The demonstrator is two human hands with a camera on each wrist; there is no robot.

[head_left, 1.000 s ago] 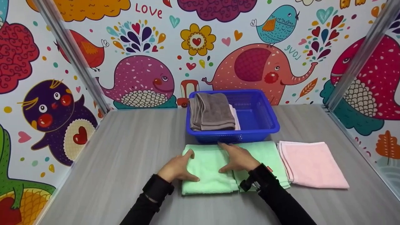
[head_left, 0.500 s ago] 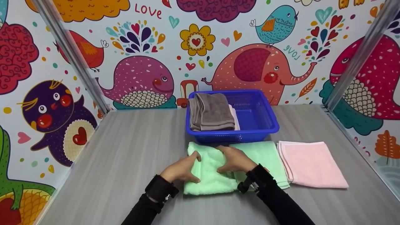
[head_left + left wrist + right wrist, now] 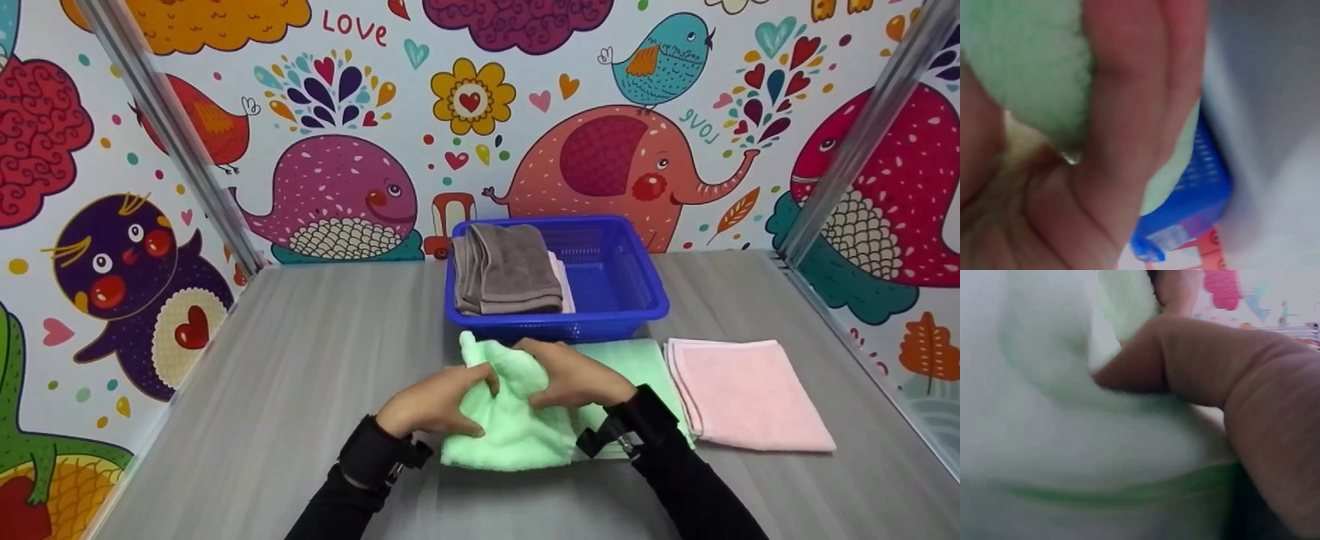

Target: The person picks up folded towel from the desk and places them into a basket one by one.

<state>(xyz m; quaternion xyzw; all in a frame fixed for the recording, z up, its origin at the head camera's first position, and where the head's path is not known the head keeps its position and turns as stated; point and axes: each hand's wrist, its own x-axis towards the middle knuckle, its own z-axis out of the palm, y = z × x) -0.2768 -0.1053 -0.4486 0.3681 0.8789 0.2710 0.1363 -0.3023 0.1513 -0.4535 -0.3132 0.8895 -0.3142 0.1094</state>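
Observation:
Both hands grip a light green towel, which bunches up between them above the table. My left hand holds its left side, with the thumb on the near face and the other fingers mostly hidden behind cloth. On the opposite side my right hand pinches the towel between thumb and fingers. In the right wrist view the thumb presses into the soft cloth. A second green towel lies folded flat under and beside the right hand and wrist.
Behind the hands stands a blue plastic basket with a folded grey-brown towel and a pale pink cloth at its left. A folded pink towel lies to the right on the grey table. Patterned walls enclose the table.
The left green towel lay flat under the hands; now its sides are squeezed inward and its far part is raised. The hands have closed in on it. Basket and other towels stay put.

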